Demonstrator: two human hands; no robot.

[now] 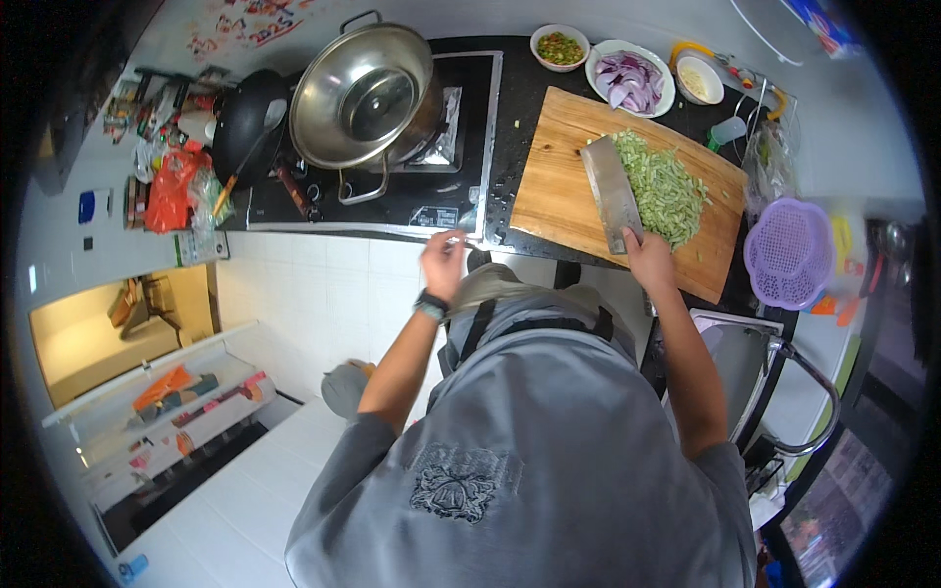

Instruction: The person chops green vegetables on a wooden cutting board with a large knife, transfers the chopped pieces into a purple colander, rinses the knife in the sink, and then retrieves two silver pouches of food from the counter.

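Observation:
My right hand (650,259) grips a cleaver (612,192) by its handle, which my fingers hide. Its broad blade lies along the left side of a heap of chopped pale green vegetable (665,192) on a wooden cutting board (559,173). Off to the left, my left hand (442,264) hovers by the counter's front edge, near the corner of the cooktop. It is blurred, with the fingers partly curled, and whether anything is between them is unclear. A watch (431,303) is on that wrist.
A large steel pot (312,110) stands on the cooktop (367,213), beside a black wok (239,136). Behind the board are bowls of chopped peppers (559,50), sliced red onion (630,79) and minced pale pieces (695,81). Right are a purple colander (790,253) and a sink (724,353).

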